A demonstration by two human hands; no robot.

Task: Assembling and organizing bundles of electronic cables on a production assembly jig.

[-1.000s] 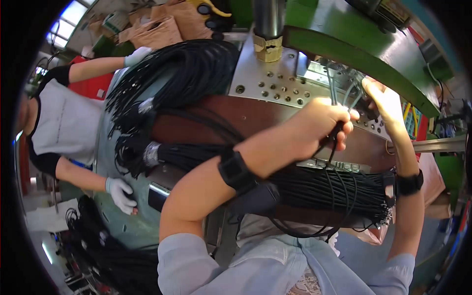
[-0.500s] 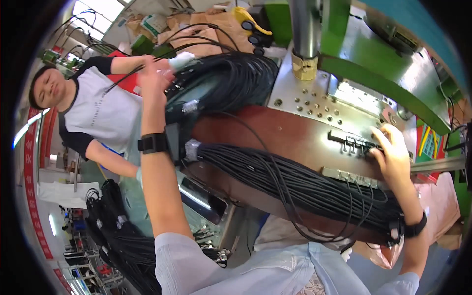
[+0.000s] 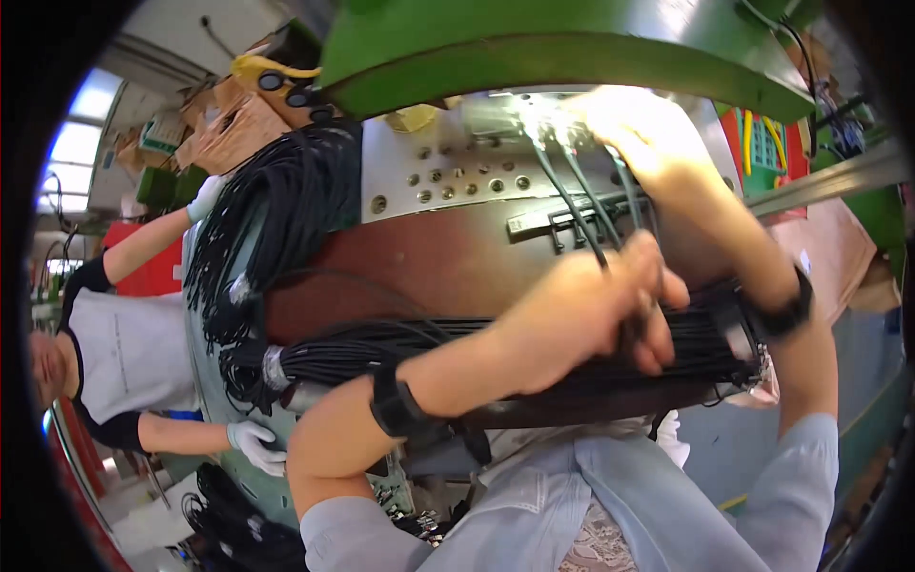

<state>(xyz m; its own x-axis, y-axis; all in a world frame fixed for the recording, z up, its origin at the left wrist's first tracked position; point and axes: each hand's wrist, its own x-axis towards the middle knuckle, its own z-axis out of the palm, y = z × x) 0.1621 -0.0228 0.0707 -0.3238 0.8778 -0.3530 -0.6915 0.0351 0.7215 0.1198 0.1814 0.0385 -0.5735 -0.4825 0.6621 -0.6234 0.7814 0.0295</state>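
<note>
Three black cables (image 3: 578,195) run from the brightly lit metal plate toward me. My left hand (image 3: 605,305), blurred, has its fingers curled round these cables over the brown board (image 3: 419,262). My right hand (image 3: 648,133) reaches to the cables' far ends under the green machine. Glare washes out its fingers and what they touch. Just in front of the plate lies a dark bar with small black hooked pieces (image 3: 558,224). Below my left wrist and forearm, a thick bundle of black cables (image 3: 353,348) stretches across the board.
The green machine body (image 3: 562,71) overhangs the drilled metal plate (image 3: 453,176). At the left, another heap of black cables (image 3: 276,191) lies near a co-worker in a white shirt (image 3: 129,343) and white gloves. A metal bar (image 3: 829,176) juts in at the right.
My left hand has come from the far left to the cables in the middle. My right hand has moved from the dark bar to under the machine. The view has shifted right.
</note>
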